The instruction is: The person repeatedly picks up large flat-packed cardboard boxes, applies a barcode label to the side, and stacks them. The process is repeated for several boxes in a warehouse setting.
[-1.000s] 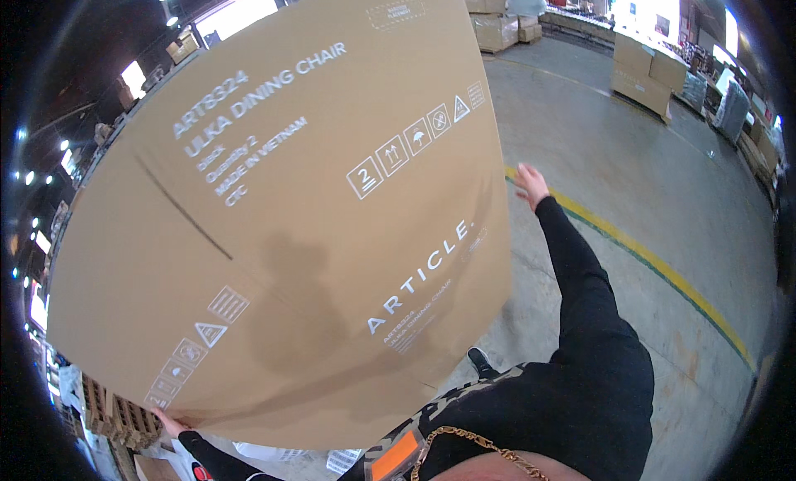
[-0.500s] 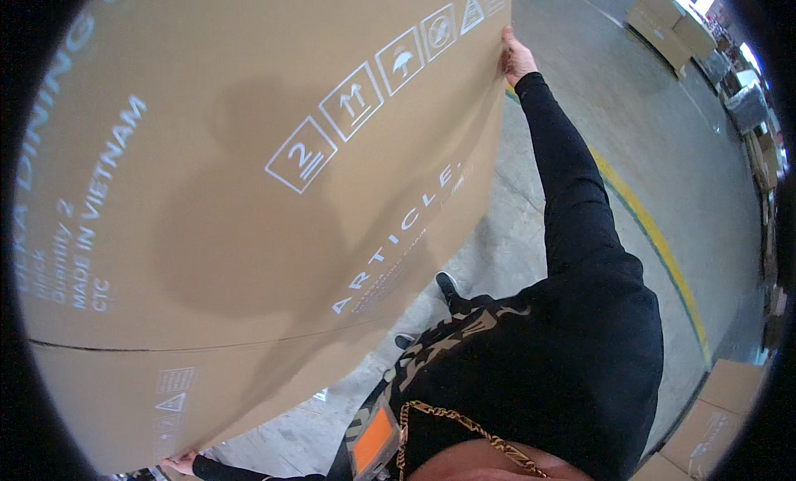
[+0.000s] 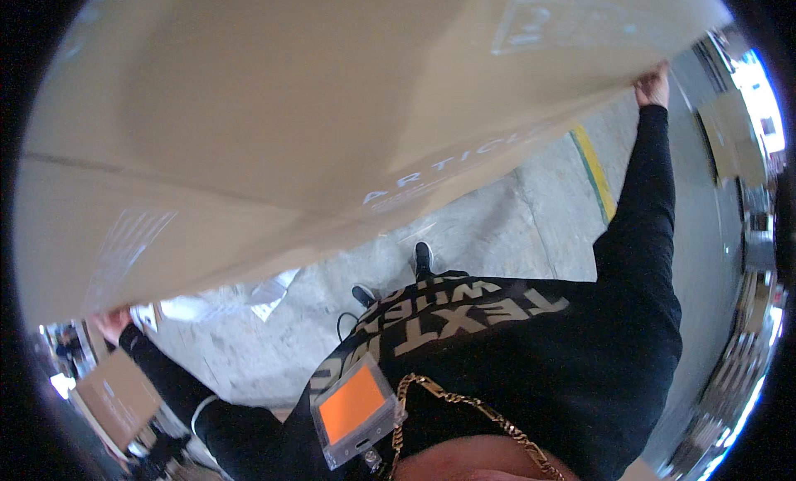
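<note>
A very large brown cardboard box (image 3: pixel 298 124) with white printing and handling symbols fills the upper part of the head view, close in front of me. My right hand (image 3: pixel 653 86) is closed on its edge at the upper right, arm stretched out, fingers partly behind the cardboard. At the lower left edge my left hand (image 3: pixel 113 324) grips the box too, most of its fingers hidden or blurred. The box's near edge slants from lower left to upper right. A seam crosses its face on the left.
Grey concrete floor (image 3: pixel 497 224) shows below the box, with a yellow stripe (image 3: pixel 594 171) at the right. White plastic wrap (image 3: pixel 269 293) lies near my feet. More boxes (image 3: pixel 120 398) stand at the lower left. Another carton (image 3: pixel 730 137) and stacked goods (image 3: pixel 734 377) line the right side.
The box has swung round and its near edge lies flatter across the view. My right hand has shifted right and my left hand up and left, both still on the box.
</note>
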The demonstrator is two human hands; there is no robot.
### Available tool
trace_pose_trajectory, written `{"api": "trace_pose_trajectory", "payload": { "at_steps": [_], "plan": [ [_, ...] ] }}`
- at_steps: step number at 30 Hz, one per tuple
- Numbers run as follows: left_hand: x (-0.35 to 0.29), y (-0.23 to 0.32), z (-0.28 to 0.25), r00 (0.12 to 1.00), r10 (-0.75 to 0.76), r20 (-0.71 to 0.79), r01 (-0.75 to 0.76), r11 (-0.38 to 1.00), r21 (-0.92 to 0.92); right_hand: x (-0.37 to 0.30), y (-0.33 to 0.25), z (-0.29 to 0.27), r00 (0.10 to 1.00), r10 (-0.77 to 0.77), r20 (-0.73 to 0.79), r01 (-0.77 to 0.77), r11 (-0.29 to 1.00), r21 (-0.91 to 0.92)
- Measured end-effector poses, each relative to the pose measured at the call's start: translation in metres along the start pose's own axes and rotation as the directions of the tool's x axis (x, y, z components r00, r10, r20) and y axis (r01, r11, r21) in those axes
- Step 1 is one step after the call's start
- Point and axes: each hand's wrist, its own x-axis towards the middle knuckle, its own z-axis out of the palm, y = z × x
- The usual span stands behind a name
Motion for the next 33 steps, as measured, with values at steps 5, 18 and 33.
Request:
{"api": "trace_pose_trajectory", "payload": {
  "at_steps": [5, 18, 33],
  "plan": [
    [0.011, 0.026, -0.074, 0.999, -0.035, 0.033, 0.037, 0.998, -0.044, -0.005, 0.108, 0.068, 0.972, 0.159, -0.173, -0.181, 0.976, -0.124],
    [-0.019, -0.02, 0.001, 0.983, -0.06, 0.173, 0.035, 0.989, 0.144, -0.071, 0.09, -0.068, 0.886, 0.129, -0.445, -0.197, 0.974, -0.108],
    [0.007, -0.021, -0.197, 0.903, -0.186, 0.387, 0.107, 0.971, 0.215, -0.387, 0.388, -0.063, 0.343, 0.933, -0.108, -0.763, 0.209, -0.612]
  ]
}}
